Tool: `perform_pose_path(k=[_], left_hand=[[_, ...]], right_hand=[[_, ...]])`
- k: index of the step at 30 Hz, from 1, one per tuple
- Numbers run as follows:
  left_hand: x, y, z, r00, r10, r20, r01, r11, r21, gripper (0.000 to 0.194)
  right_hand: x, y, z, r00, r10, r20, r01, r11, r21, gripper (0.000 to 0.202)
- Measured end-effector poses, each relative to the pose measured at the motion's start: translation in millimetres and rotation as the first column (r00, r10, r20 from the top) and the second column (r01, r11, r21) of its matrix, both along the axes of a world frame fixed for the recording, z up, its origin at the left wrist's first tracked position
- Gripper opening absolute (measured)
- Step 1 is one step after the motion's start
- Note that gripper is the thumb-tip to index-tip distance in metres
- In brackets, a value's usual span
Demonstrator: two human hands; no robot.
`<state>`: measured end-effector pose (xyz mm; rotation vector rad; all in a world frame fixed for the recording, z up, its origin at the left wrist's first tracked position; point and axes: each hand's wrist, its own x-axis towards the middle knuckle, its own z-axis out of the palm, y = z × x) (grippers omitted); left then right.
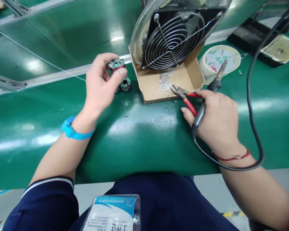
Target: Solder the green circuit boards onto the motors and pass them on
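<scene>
My left hand pinches a small part with a green circuit board between thumb and fingers, raised above the bench. Just beyond the thumb, a round part with a green ring-shaped board stands on the bench, partly hidden. In my right hand are red-handled diagonal cutters, their jaws over the front edge of a cardboard tray. The same hand also grips a soldering iron, its tip pointing up and away. Clipped wire ends lie heaped in the tray.
A black fan with a wire guard stands at the back of the tray. Right of it lies a tape roll, then a soldering-iron stand with a sponge. The iron's black cord loops around my right wrist.
</scene>
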<state>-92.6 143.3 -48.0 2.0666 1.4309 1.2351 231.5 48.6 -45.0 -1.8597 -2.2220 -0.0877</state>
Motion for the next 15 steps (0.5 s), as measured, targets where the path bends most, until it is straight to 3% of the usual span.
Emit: perform_pose_path(k=[2, 4, 7, 11, 13, 15], left_hand=[[-24, 49, -10.8, 0.997, 0.076, 0.025, -0.075, 0.996, -0.046, 0.053], [-41, 92, -20.7, 0.974, 0.226, -0.007, -0.224, 0.961, -0.164, 0.051], [-57, 128, -29.5, 0.91, 0.407, -0.073, -0.412, 0.877, -0.247, 0.052], [-72, 122, -27.8, 0.892, 0.434, -0.13, -0.452, 0.866, -0.213, 0.036], [-75, 101, -20.1, 0.878, 0.447, -0.169, -0.472, 0.867, -0.16, 0.042], [-72, 74, -9.3, 0.897, 0.409, -0.168, -0.43, 0.896, -0.114, 0.051]], right_hand=[[0, 2, 1.5, 0.995, 0.018, -0.101, -0.016, 1.0, 0.025, 0.053], [2, 3, 2.4, 0.979, 0.035, -0.203, -0.013, 0.994, 0.109, 0.05], [9, 4, -1.3, 0.929, 0.024, -0.369, 0.046, 0.983, 0.179, 0.043], [21, 4, -12.9, 0.77, -0.098, -0.63, 0.176, 0.982, 0.063, 0.049], [25, 5, -17.1, 0.71, -0.101, -0.697, 0.207, 0.976, 0.07, 0.055], [28, 5, -18.8, 0.701, -0.091, -0.707, 0.202, 0.976, 0.075, 0.057]])
